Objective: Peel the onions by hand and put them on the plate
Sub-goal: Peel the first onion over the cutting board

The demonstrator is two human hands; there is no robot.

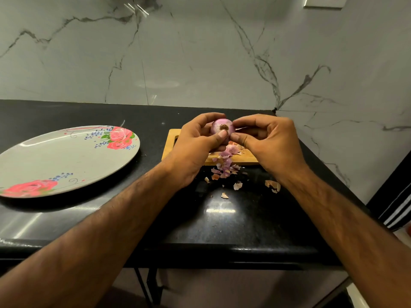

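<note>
1 onion (222,128) was up in both hands, held above the board (170,150) and not touching it, brown root end turned toward the camera. The left hand (195,150) had it cupped, fingers curled over the far side and thumb pressed on the near face just below the root. The right hand (270,143) came in from the other side and pinched the onion's right edge between thumb and forefinger; its other fingers were curled loosely behind. The skin showing was smooth and purple-pink.

Under the hands lay 1 heap of peels (226,166) – purple and papery – spilling off the board's near edge onto the black counter (100,221). Roughly 5 loose flakes (237,186) sat scattered nearer the camera, the largest by the right wrist.

1 plate (66,156), oval and grey with rose prints at 2 spots on its rim, sat well to the left of the board, with no onion on it. Just 1 board was there, wooden, with a handle slot at its left end. A marbled wall (200,52) stood behind.
</note>
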